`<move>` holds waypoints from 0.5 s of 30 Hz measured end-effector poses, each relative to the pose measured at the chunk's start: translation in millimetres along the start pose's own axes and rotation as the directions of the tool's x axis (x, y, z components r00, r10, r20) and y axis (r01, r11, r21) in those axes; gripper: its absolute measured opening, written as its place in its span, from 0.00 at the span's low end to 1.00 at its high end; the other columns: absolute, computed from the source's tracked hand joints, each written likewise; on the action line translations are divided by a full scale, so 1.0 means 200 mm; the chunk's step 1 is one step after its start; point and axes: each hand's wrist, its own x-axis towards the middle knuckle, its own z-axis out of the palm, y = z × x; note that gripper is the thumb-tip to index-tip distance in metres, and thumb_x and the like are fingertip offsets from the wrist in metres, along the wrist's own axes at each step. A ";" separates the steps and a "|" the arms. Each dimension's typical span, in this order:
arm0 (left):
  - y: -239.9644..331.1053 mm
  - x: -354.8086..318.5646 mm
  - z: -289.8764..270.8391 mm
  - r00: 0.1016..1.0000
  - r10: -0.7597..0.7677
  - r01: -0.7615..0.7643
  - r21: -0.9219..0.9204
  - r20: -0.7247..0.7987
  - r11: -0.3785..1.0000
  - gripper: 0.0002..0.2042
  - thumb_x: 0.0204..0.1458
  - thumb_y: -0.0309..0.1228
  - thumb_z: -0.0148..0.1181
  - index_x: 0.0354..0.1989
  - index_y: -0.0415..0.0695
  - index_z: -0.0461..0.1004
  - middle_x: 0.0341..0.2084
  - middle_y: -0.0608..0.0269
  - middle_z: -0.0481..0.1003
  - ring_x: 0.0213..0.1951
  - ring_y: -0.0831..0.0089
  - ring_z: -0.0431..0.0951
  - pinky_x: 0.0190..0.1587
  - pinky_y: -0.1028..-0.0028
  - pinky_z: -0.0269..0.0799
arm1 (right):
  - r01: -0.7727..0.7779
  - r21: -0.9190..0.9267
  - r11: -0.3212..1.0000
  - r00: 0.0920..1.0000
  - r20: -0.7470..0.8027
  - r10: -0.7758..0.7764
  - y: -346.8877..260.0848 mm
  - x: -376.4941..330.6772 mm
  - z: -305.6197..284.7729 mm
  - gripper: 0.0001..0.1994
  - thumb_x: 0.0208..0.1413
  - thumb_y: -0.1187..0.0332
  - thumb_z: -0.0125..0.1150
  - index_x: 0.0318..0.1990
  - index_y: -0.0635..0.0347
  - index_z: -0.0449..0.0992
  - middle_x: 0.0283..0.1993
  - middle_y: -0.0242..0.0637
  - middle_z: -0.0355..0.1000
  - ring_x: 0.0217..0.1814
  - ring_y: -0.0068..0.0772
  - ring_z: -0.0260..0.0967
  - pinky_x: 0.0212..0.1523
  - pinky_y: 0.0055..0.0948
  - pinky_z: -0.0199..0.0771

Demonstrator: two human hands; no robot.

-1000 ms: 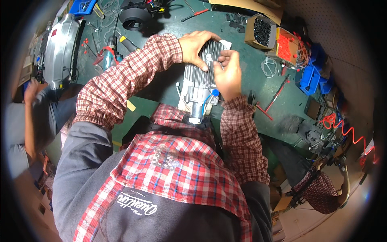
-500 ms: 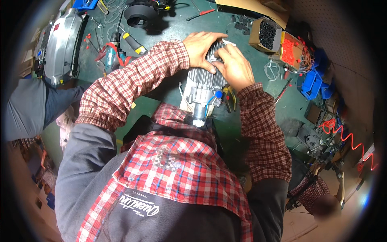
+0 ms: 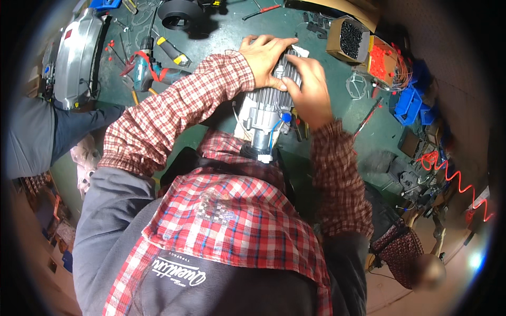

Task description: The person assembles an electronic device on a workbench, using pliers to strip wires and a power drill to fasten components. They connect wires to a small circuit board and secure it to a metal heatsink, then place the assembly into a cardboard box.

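Observation:
A finned grey metal housing [image 3: 266, 98] lies on the green workbench in front of me, with a small cylinder [image 3: 260, 140] and blue and white wires at its near end. My left hand [image 3: 265, 61] is wrapped over its upper left side, thumb across the fins. On the opposite side, my right hand [image 3: 312, 90] grips it with fingers along the far right edge and thumb near the left thumb. The right fingertips are partly hidden. Pliers [image 3: 298, 126] with dark and yellow handles lie beside the housing, partly behind my right wrist.
At left are a cordless drill [image 3: 143, 71], a yellow-black knife [image 3: 173, 51] and a large silver housing [image 3: 79, 60]. Boxes of black screws [image 3: 350, 41] and red caps [image 3: 380, 62] stand at right, near blue bins [image 3: 408, 108]. Another person's leg [image 3: 37, 131] is at left.
My right hand's fingers have uncurled and shifted slightly right along the housing. My left hand stays over its upper left side, moved only a little.

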 end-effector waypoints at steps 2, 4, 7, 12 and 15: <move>-0.02 -0.01 0.01 1.000 0.006 -0.006 0.015 -0.011 1.000 0.53 0.32 0.61 0.67 0.68 0.53 0.50 0.59 0.58 0.65 0.63 0.54 0.60 0.61 0.44 0.51 | -0.179 0.100 0.979 0.971 -0.142 0.192 -0.03 -0.18 0.03 0.29 0.48 0.65 0.65 0.59 0.62 0.63 0.57 0.49 0.61 0.61 0.51 0.56 0.63 0.44 0.55; -0.01 0.00 0.01 1.000 -0.007 0.006 0.061 0.027 0.998 0.51 0.34 0.59 0.68 0.68 0.55 0.50 0.60 0.59 0.63 0.63 0.55 0.59 0.61 0.42 0.50 | -0.360 0.367 0.857 0.915 -0.042 0.402 -0.03 -0.37 0.14 0.39 0.52 0.59 0.64 0.66 0.65 0.51 0.62 0.53 0.55 0.65 0.52 0.51 0.64 0.46 0.52; 0.02 0.01 0.03 1.000 0.008 -0.011 0.139 0.023 0.990 0.50 0.35 0.56 0.69 0.68 0.56 0.50 0.62 0.61 0.61 0.64 0.57 0.58 0.61 0.42 0.49 | -0.456 0.546 0.702 0.865 0.088 0.494 -0.03 -0.48 0.25 0.37 0.60 0.66 0.56 0.70 0.66 0.40 0.67 0.53 0.53 0.65 0.40 0.55 0.61 0.36 0.59; 0.03 0.01 0.06 1.000 -0.006 0.002 0.195 0.023 0.981 0.54 0.29 0.60 0.71 0.68 0.58 0.51 0.64 0.62 0.57 0.66 0.56 0.56 0.60 0.41 0.52 | -0.442 0.576 0.687 0.868 0.082 0.489 -0.05 -0.45 0.28 0.35 0.61 0.73 0.51 0.70 0.67 0.38 0.60 0.50 0.61 0.57 0.35 0.63 0.56 0.30 0.65; 0.04 0.01 0.06 0.998 -0.035 0.025 0.199 0.043 0.980 0.55 0.27 0.60 0.71 0.68 0.58 0.51 0.64 0.62 0.57 0.66 0.56 0.55 0.60 0.41 0.51 | -0.400 0.707 0.583 0.872 0.097 0.480 -0.02 -0.44 0.31 0.36 0.58 0.75 0.53 0.69 0.68 0.40 0.61 0.50 0.59 0.59 0.37 0.61 0.58 0.33 0.64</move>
